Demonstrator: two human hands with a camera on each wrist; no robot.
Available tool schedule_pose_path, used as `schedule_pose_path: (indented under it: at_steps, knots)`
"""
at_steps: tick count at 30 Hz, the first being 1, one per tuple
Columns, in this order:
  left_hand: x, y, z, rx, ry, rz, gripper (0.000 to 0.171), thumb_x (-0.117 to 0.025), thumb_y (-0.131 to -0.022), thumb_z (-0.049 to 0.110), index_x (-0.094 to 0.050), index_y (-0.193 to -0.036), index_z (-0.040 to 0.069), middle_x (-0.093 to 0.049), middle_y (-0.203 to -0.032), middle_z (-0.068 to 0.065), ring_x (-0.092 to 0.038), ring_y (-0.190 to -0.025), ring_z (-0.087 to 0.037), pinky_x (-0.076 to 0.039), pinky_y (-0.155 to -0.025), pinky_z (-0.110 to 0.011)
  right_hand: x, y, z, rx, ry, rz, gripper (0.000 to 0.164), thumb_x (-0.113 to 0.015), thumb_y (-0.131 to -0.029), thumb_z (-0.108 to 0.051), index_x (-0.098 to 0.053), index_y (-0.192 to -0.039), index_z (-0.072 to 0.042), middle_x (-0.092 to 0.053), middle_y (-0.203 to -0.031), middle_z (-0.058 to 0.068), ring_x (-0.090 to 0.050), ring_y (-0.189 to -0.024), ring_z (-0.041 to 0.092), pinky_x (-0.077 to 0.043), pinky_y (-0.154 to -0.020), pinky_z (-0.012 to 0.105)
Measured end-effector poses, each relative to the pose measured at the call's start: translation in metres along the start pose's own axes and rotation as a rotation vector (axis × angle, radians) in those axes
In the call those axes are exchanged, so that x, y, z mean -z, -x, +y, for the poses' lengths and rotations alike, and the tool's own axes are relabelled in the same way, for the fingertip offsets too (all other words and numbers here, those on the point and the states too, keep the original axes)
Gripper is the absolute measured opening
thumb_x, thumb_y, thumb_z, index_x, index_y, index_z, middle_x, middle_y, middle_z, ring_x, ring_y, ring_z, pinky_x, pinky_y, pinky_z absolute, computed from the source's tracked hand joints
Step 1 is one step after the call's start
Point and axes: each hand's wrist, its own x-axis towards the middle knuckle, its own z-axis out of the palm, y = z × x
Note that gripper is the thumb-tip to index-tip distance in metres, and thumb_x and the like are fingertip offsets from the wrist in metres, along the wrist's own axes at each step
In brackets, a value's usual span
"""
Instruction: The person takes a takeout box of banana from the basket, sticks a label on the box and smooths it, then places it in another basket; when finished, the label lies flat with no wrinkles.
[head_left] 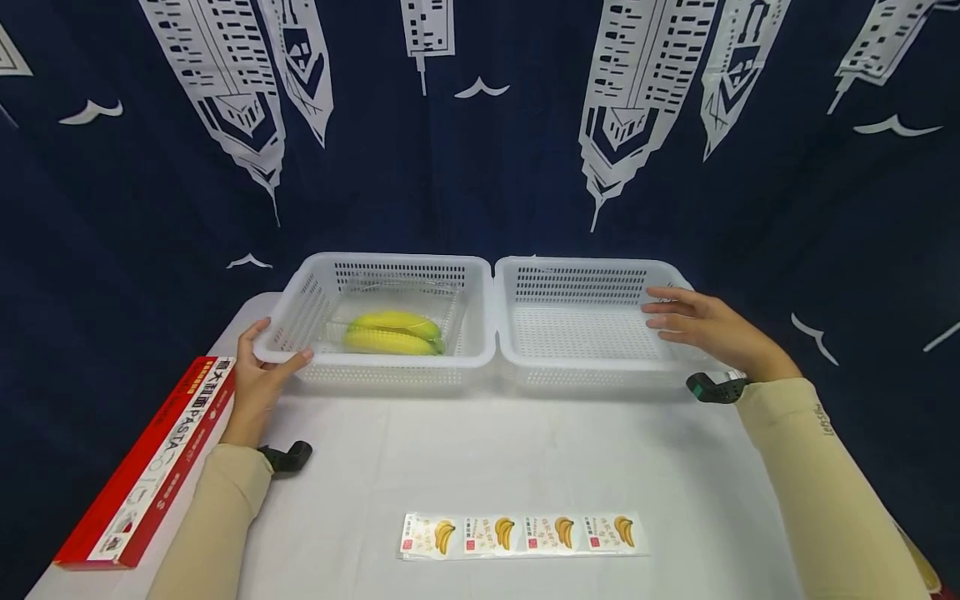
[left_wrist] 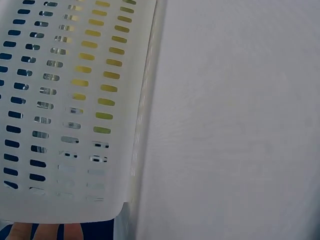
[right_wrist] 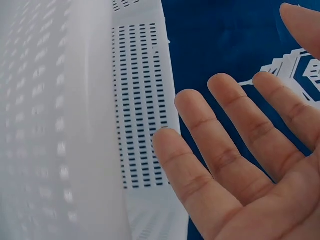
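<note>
"What's the red thing I see at far left in my head view?"
"A box (head_left: 153, 467), red and white, marked PASTA, along the edge of the desk (head_left: 540, 450)."
"And low down?"
"I see four labels (head_left: 522, 535) in a row, each showing bananas."
"Behind?"
"I get a dark blue cloth (head_left: 450, 167) with white upside-down towers and small wavy marks."

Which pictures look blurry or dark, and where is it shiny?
Right wrist view: the near basket wall looks blurry, the right hand sharper. Left wrist view: dimmer than the head view, though holes in the left basket look clear. Head view: bright, with soft shadows on the white table and a little shine on the clear plastic box.
</note>
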Motion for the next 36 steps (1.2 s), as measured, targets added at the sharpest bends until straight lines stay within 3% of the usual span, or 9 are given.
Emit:
schedule_pose_path:
  at_steps: [1, 3, 9, 11, 16, 23, 28, 36]
  knots:
    - [0.0, 0.0, -0.001, -0.003, 0.005, 0.0, 0.083, -0.069, -0.091, -0.019, -0.038, -0.158, 0.019, -0.051, -0.143, 0.002, -0.051, -0.135, -0.02, -0.05, -0.102, -0.015, -0.001, -0.002, 0.0, 0.01, -0.026, -0.005, 0.071, -0.063, -0.112, -0.02, -0.026, -0.169, -0.001, -0.041, -0.165, 0.029, -0.063, -0.117, -0.008, -0.053, -0.099, 0.015]
    - [-0.001, -0.001, -0.002, -0.001, 0.006, 0.003, 0.08, -0.069, -0.091, -0.018, -0.038, -0.156, 0.019, -0.052, -0.142, 0.002, -0.052, -0.133, -0.02, -0.05, -0.099, -0.013, -0.003, -0.008, 0.001, 0.019, -0.057, -0.011, 0.069, -0.062, -0.112, -0.017, -0.026, -0.168, 0.001, -0.047, -0.161, 0.025, -0.065, -0.117, -0.004, -0.054, -0.099, 0.017]
    - [0.002, 0.0, -0.003, 0.04, -0.041, 0.004, 0.082, -0.069, -0.095, -0.013, -0.032, -0.16, 0.021, -0.047, -0.151, -0.001, -0.049, -0.139, -0.021, -0.046, -0.11, -0.017, -0.011, -0.021, -0.006, 0.046, -0.146, -0.055, 0.066, -0.059, -0.113, -0.013, -0.025, -0.167, 0.005, -0.064, -0.134, -0.012, -0.068, -0.117, 0.002, -0.057, -0.099, 0.021]
    - [0.003, -0.001, -0.002, 0.048, -0.062, 0.0, 0.083, -0.069, -0.097, -0.011, -0.03, -0.162, 0.022, -0.043, -0.156, -0.004, -0.047, -0.141, -0.021, -0.045, -0.112, -0.018, -0.015, -0.026, -0.01, 0.063, -0.191, -0.072, 0.065, -0.057, -0.113, -0.01, -0.025, -0.166, 0.007, -0.067, -0.129, -0.017, -0.069, -0.117, 0.004, -0.057, -0.099, 0.022]
    - [0.002, -0.005, -0.002, 0.052, -0.067, -0.021, 0.084, -0.069, -0.098, -0.009, -0.027, -0.163, 0.024, -0.037, -0.164, -0.008, -0.044, -0.144, -0.022, -0.043, -0.115, -0.019, -0.026, -0.035, -0.017, 0.1, -0.277, -0.087, 0.06, -0.056, -0.111, -0.002, -0.028, -0.162, 0.01, -0.073, -0.126, -0.014, -0.072, -0.115, 0.011, -0.059, -0.097, 0.025]
    - [0.001, -0.004, -0.004, 0.07, -0.06, -0.02, 0.083, -0.069, -0.099, -0.009, -0.027, -0.162, 0.026, -0.037, -0.164, -0.008, -0.044, -0.145, -0.023, -0.042, -0.117, -0.02, -0.044, -0.047, -0.024, 0.113, -0.352, -0.115, 0.044, -0.059, -0.109, 0.002, -0.05, -0.151, -0.006, -0.075, -0.125, -0.008, -0.074, -0.114, 0.016, -0.06, -0.098, 0.029]
    - [0.001, -0.003, -0.003, 0.072, -0.071, -0.022, 0.082, -0.069, -0.099, -0.007, -0.027, -0.161, 0.026, -0.035, -0.166, -0.009, -0.043, -0.146, -0.023, -0.042, -0.118, -0.021, -0.055, -0.052, -0.028, 0.13, -0.373, -0.129, 0.041, -0.058, -0.108, 0.003, -0.056, -0.146, -0.012, -0.076, -0.123, -0.007, -0.075, -0.111, 0.015, -0.06, -0.099, 0.032]
    - [0.0, -0.003, -0.003, 0.06, -0.068, -0.023, 0.08, -0.068, -0.099, -0.007, -0.027, -0.161, 0.025, -0.035, -0.165, -0.008, -0.043, -0.147, -0.024, -0.042, -0.116, -0.019, -0.07, -0.063, -0.034, 0.113, -0.352, -0.128, 0.057, -0.055, -0.109, 0.003, -0.034, -0.161, 0.01, -0.075, -0.123, -0.008, -0.074, -0.114, 0.016, -0.06, -0.099, 0.031]
